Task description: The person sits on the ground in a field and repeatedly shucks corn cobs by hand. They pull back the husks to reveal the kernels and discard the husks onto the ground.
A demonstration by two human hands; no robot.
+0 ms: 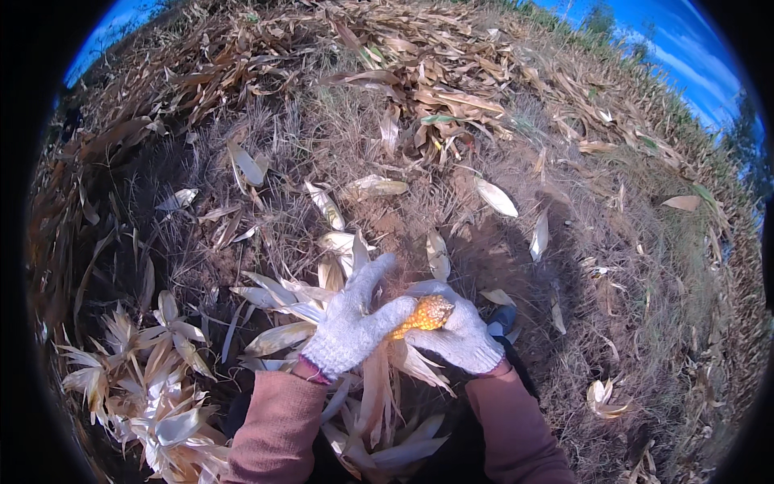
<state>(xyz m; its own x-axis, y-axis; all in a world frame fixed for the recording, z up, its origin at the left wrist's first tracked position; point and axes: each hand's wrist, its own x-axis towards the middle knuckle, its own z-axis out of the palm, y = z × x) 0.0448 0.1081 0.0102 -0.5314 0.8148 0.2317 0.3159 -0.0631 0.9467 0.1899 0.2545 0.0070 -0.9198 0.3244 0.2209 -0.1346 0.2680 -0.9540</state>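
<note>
My right hand [456,333], in a white knit glove, is closed around an ear of yellow-orange corn [426,313]. The bare kernels show at its tip, while its lower end is hidden by the gloves. Dry pale husk [378,381] hangs down below the ear. My left hand [354,323], gloved alike, has its fingers spread and pointing forward. Its thumb reaches across to the ear and seems to touch it. Peeled-back husks [284,336] lie just left of my left hand. More loose husk leaves [387,451] are between my forearms.
A heap of opened husks [169,411] lies at lower left. Scattered husks, such as one [496,196] ahead, lie on dry, grassy soil [387,224]. Farther off are heaped dry corn stalks and leaves [459,100]. Part of a shoe [502,317] shows beside my right hand.
</note>
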